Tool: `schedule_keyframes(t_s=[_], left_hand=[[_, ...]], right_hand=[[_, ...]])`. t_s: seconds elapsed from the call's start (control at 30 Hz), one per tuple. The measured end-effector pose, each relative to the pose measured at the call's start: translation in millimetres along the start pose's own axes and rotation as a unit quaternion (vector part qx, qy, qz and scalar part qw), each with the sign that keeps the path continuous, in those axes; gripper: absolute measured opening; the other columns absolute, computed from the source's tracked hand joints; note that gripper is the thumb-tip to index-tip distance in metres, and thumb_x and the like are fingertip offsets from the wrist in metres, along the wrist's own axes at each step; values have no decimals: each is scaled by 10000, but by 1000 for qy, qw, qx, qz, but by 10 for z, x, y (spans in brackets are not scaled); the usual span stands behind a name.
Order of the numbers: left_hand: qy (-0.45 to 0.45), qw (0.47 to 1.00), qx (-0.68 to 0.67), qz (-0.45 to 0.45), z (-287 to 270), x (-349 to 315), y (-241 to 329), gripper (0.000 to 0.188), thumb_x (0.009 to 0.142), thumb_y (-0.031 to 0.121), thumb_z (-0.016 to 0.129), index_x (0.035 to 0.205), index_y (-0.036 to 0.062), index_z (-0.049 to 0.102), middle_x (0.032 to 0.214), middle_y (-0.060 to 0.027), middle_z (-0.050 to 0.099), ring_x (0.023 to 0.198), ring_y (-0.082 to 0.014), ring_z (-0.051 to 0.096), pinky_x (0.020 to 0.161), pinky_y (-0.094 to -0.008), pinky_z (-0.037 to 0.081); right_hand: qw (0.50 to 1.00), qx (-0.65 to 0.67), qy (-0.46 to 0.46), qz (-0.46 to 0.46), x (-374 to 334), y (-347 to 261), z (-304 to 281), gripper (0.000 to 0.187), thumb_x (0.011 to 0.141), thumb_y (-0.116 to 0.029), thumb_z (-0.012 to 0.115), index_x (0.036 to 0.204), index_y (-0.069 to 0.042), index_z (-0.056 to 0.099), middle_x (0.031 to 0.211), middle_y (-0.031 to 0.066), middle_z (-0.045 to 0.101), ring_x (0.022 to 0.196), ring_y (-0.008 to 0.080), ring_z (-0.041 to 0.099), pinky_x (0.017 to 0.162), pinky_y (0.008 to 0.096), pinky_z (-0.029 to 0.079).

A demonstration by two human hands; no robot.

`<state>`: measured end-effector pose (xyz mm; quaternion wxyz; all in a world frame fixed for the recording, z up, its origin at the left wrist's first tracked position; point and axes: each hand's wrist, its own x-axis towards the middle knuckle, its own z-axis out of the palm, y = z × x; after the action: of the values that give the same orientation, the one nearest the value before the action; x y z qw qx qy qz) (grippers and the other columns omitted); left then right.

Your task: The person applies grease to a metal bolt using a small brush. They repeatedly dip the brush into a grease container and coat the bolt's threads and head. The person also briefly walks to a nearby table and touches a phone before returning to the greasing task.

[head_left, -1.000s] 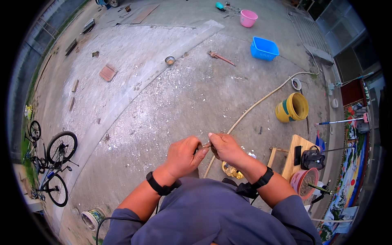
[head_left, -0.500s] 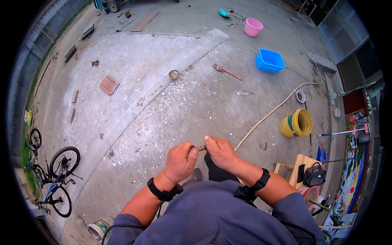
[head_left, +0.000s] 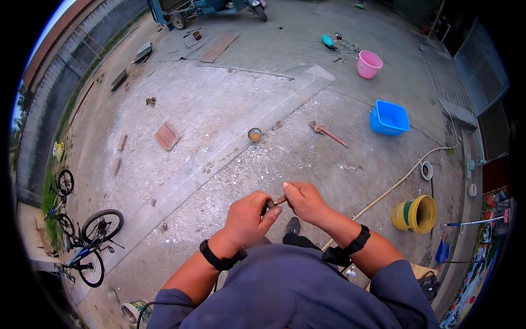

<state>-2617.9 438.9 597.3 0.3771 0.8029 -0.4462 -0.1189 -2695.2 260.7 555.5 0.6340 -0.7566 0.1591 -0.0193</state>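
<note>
In front of my body, both hands meet at a short rusty-brown rod [head_left: 279,200], which looks like metal. My left hand [head_left: 247,218] is closed round its left end, with the thumb stretched along below it. On the other end, my right hand [head_left: 306,203] pinches with the thumb on top. The rod slants up to the right, and much of it is hidden by the fingers. Black bands with small devices circle both wrists. Beyond the hands, a red pipe wrench [head_left: 330,135] and a small metal bowl [head_left: 255,134] lie on the ground.
To the right are a blue tub [head_left: 389,118], a pink bucket [head_left: 369,64], a yellow bucket [head_left: 415,214] and a long pale hose [head_left: 395,189]. Bicycles [head_left: 94,247] stand at left. Ridged red tile [head_left: 167,136] lies on the gritty ground; a blue cart [head_left: 208,7] is far off.
The view has tilted up, so ground objects appear lower and further right. The rod slants more, and my left thumb has swung down from it. A dark shoe now shows below my hands.
</note>
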Motion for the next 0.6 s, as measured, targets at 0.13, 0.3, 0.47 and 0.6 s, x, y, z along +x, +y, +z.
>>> schedule_keyframes(t_s=[0.13,0.3,0.47,0.6], left_hand=[[-27,993,41,107,43,536,-128,207,870,243,696,891,68,588,747,-103,558,658,-321,596,570,-406,470],[-92,983,-22,158,368,1175,-311,139,917,162,613,882,33,574,708,-145,545,623,-360,563,554,-405,440],[-314,898,-301,-59,841,1594,-356,358,1062,373,417,879,81,515,672,-1,446,538,-116,414,473,-271,347],[-508,724,-410,-224,1301,1827,127,440,1060,486,358,909,96,495,679,19,402,531,-96,365,462,-240,309]], right_hand=[[980,75,-45,179,302,-5,-270,452,1008,-329,416,794,29,593,662,205,549,626,289,555,654,449,453],[991,-1,115,64,309,185,-579,458,1010,-356,425,844,22,623,712,202,594,696,329,600,692,446,464],[946,-101,306,31,116,355,-796,408,993,-344,467,842,-13,651,775,191,643,745,380,623,684,461,481],[891,-135,430,59,-431,555,-980,372,979,-336,492,825,-44,662,788,150,671,754,375,646,667,471,501]])
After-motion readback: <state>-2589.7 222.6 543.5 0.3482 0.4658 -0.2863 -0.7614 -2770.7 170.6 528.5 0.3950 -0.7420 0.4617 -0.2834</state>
